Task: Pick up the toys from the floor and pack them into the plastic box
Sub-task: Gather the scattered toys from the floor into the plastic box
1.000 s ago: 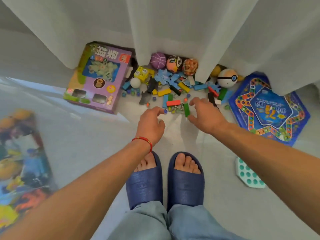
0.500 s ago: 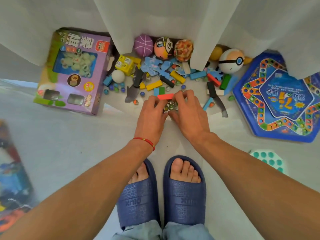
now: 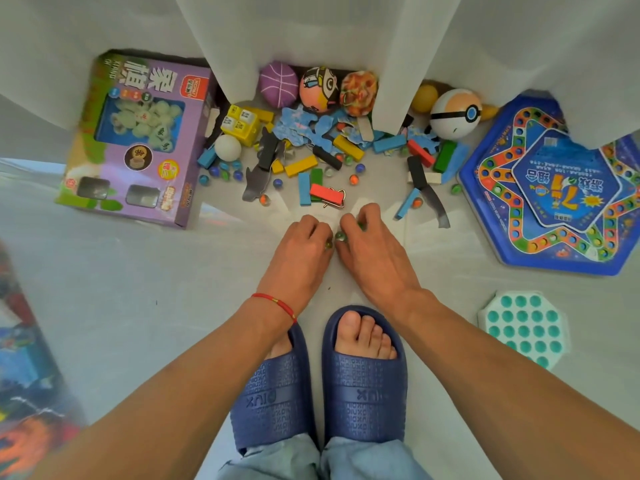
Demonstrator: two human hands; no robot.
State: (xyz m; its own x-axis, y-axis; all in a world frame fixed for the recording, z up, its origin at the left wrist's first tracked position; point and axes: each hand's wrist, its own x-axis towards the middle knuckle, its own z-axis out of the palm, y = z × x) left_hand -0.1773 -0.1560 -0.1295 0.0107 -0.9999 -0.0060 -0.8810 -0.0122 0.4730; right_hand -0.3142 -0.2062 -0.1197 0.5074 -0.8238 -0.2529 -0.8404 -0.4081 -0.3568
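Observation:
My left hand [image 3: 300, 252] and my right hand [image 3: 372, 252] are side by side on the floor, fingers curled around small glass marbles [image 3: 340, 236] gathered between them. Just beyond lie a red block [image 3: 325, 192], a wire clip [image 3: 335, 199], coloured wooden blocks [image 3: 300, 165], loose marbles [image 3: 354, 178] and blue puzzle pieces [image 3: 313, 124]. Three balls [image 3: 279, 84] sit by the curtain, with a white-and-orange ball [image 3: 453, 113] to the right. The plastic box [image 3: 24, 358], with toys inside, is blurred at the left edge.
A purple chess-set box [image 3: 138, 140] lies at the left. At the right lie a blue hexagonal game board [image 3: 557, 192] and a teal pop toy [image 3: 523, 327]. White curtains [image 3: 311, 36] hang over the back of the pile. My feet in blue slippers [image 3: 363, 375] stand behind my hands.
Both hands came together over the marbles near the red block, then drew back toward my feet with marbles in the fingers. The view tilted slightly.

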